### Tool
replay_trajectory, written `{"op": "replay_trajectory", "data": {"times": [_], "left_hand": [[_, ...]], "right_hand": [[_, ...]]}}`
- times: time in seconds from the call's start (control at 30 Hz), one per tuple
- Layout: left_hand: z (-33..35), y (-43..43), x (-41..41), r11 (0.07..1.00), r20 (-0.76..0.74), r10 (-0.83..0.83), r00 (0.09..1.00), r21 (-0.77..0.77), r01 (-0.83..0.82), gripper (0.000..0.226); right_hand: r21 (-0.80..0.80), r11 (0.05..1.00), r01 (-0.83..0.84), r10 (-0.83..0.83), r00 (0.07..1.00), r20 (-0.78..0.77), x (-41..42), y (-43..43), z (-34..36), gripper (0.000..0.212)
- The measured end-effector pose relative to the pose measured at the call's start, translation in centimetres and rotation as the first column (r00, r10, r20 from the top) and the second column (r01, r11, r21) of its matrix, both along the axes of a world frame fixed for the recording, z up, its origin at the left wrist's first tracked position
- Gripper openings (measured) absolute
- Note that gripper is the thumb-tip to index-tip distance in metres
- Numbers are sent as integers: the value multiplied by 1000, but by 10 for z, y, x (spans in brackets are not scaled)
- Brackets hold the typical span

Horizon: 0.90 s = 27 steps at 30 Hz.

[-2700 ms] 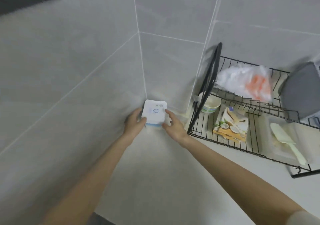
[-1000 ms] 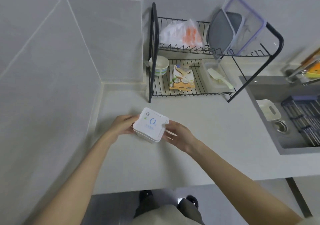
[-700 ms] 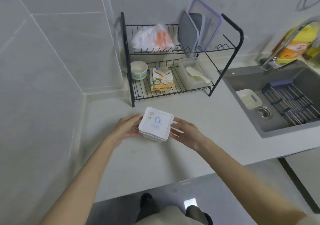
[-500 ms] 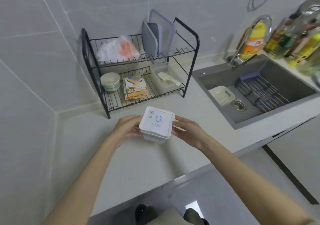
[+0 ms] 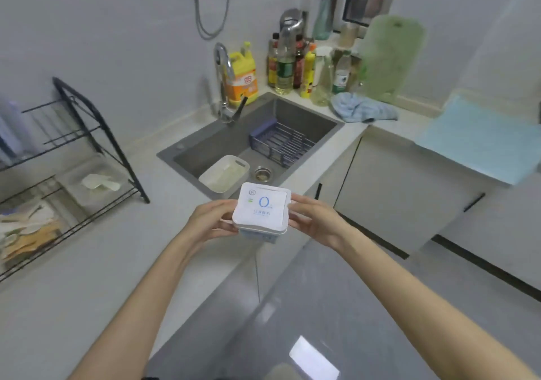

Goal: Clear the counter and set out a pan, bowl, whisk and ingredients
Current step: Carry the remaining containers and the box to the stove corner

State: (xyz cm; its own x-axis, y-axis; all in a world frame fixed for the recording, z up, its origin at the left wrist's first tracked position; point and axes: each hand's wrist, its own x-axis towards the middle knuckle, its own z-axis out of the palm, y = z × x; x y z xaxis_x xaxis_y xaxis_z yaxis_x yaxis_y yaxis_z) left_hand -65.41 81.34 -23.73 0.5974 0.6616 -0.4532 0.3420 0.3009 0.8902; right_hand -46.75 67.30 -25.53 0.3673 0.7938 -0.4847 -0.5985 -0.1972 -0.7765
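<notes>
Left hand (image 5: 211, 221) and right hand (image 5: 316, 221) have fingers clamped on opposite sides of a white lidded tub (image 5: 261, 212), just before the sink (image 5: 298, 122); probably light, rigid, smooth-sided.

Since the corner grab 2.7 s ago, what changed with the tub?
The white square tub left the tiled wall corner beside the black dish rack; it is now carried rightward, held in the air past the counter edge in front of the sink. Unchanged: left hand and right hand still hold its two sides, lid on. Rack contents look the same, though blurred.
</notes>
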Motion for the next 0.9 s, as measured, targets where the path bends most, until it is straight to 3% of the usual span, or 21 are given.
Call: {"op": "replay_trajectory", "data": {"times": [0.33, 0.67, 0.9], "left_hand": [[1, -82, 217, 916, -8, -400, 917, -34, 399, 18], [-5, -174, 444, 687, -16, -726, 687, -7, 726, 13], [4, -253, 613, 442, -8, -897, 442, 35, 897, 20]], "right_hand": [[-2, 915, 402, -402, 915, 17, 146, -148, -2, 35], [-21, 695, 719, -718, 695, 38, 284, -264, -6, 34], [-16, 472, 881, -881, 472, 32, 384, -343, 7, 31]]}}
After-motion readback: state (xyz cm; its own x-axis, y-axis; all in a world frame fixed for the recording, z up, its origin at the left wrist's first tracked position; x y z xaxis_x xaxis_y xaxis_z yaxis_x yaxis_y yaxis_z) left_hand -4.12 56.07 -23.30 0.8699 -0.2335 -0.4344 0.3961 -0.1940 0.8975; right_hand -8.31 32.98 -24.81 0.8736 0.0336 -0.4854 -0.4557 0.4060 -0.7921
